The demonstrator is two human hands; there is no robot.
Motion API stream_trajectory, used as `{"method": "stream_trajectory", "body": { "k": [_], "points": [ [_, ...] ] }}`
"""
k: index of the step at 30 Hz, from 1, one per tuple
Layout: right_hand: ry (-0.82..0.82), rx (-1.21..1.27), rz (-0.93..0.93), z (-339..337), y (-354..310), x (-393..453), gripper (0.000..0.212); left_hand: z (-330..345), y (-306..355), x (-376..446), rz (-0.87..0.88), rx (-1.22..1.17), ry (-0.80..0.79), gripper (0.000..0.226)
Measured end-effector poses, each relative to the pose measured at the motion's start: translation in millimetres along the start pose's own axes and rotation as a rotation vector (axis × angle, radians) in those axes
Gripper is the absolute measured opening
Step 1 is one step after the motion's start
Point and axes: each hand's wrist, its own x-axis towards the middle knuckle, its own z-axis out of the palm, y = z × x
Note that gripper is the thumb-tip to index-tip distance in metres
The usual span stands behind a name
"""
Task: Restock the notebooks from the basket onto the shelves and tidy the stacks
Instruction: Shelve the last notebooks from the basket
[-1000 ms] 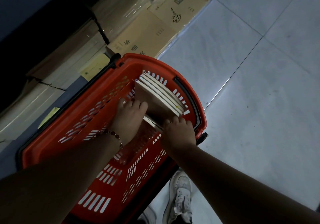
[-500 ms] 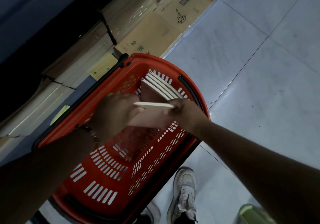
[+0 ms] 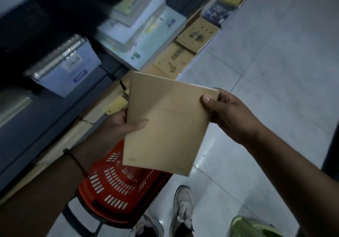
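Observation:
I hold a plain brown notebook (image 3: 165, 124) flat in the air above the red basket (image 3: 117, 185). My left hand (image 3: 119, 126) grips its left edge, thumb on the cover. My right hand (image 3: 225, 112) pinches its upper right corner, thumb on top. The basket stands on the floor beside the shelf and is partly hidden by the notebook and my left arm. Brown notebook stacks (image 3: 176, 60) lie on the lowest shelf level beyond the notebook.
Dark shelves (image 3: 55, 108) run along the left, holding pale blue and white notebook stacks (image 3: 139, 27) and a wrapped blue pack (image 3: 69, 66). Grey floor tiles (image 3: 275, 62) spread to the right. My shoes (image 3: 181, 211) stand just behind the basket.
Both hands have lifted one brown notebook out of the basket and up toward the shelves. The view has swung upward, so the shelf stacks have come into sight.

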Motion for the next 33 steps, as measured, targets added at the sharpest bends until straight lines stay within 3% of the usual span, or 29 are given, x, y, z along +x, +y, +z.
{"method": "stream_trajectory", "body": {
  "k": [4, 9, 13, 18, 23, 26, 30, 33],
  "points": [
    [0.146, 0.153, -0.022, -5, -87, -65, 0.026, 39, 63, -88, -0.083, 0.055, -0.164, 0.034],
    [0.236, 0.298, -0.064, 6, -186, -156, 0.032, 74, 132, -190, 0.039, -0.056, -0.060, 0.047],
    [0.119, 0.310, -0.092, 15, -238, -205, 0.033, 80, 186, -248, 0.156, -0.078, -0.005, 0.050],
    [-0.044, 0.194, -0.070, 29, -266, -231, 0.036, 87, 244, -293, 0.282, -0.182, 0.125, 0.035],
    [-0.166, 0.115, -0.090, 15, -290, -250, 0.032, 118, 273, -326, 0.354, -0.338, 0.238, 0.046],
    [-0.148, 0.096, -0.145, -4, -315, -257, 0.035, 143, 285, -342, 0.386, -0.426, 0.282, 0.043],
    [-0.153, 0.081, -0.177, -25, -358, -265, 0.023, 168, 300, -358, 0.450, -0.467, 0.282, 0.035],
    [-0.146, 0.066, -0.211, -31, -390, -267, 0.020, 178, 305, -369, 0.476, -0.465, 0.278, 0.044]
  ]
}}
